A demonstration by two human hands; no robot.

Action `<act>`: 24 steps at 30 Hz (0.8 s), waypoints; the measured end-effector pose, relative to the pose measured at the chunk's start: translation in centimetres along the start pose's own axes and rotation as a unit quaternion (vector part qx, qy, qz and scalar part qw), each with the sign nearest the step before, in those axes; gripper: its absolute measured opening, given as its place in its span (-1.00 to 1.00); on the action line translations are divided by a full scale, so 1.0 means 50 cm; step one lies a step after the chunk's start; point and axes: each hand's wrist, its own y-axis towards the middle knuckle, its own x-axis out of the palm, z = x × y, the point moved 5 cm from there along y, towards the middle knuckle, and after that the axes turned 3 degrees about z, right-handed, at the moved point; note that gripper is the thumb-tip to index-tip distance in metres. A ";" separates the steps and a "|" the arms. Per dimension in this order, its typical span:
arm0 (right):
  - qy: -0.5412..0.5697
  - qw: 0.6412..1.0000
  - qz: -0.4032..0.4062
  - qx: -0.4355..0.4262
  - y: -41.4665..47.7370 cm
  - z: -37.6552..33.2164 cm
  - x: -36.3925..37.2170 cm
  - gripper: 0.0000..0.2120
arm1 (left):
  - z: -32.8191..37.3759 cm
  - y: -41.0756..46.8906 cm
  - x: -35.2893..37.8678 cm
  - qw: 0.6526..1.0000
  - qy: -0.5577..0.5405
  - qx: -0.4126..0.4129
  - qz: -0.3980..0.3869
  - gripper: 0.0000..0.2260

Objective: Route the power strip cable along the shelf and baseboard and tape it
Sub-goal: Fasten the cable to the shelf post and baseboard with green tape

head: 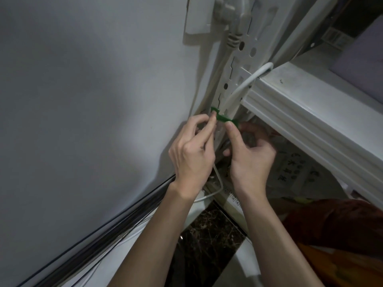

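The plug (228,17), above the green tape (222,119), is cut off by the top edge. Below the tape, the white cable (246,81) vanishes behind the left grip (192,154) and right grip (250,156).

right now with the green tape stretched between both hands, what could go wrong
1. The green tape already looks wavy between the left hand and right hand; it may fold onto itself before it lands.
2. The shelf upright is full of holes and slots, so the tape may find little flat surface to stick to.
3. The white cable bows away from the upright above the tape and could spring back, peeling it.
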 end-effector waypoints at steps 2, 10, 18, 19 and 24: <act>0.019 1.000 -0.002 0.013 -0.004 0.007 -0.002 -0.94 | 0.000 -0.002 0.000 1.000 0.000 -0.003 0.000 -0.80; 0.034 0.999 0.005 0.034 0.004 0.012 -0.005 -0.91 | 0.002 -0.008 0.005 1.000 0.014 -0.003 -0.001 -0.77; 0.150 0.971 0.055 0.178 -0.013 0.047 0.022 -0.95 | 0.005 -0.008 0.005 1.000 -0.002 -0.023 0.009 -0.79; 0.151 0.970 0.055 0.182 -0.016 0.049 0.025 -0.93 | 0.005 -0.008 0.005 1.000 -0.002 -0.023 0.008 -0.79; 0.140 0.974 0.094 0.154 -0.038 0.048 0.002 -0.93 | 0.002 -0.011 0.007 1.000 0.002 -0.011 -0.002 -0.78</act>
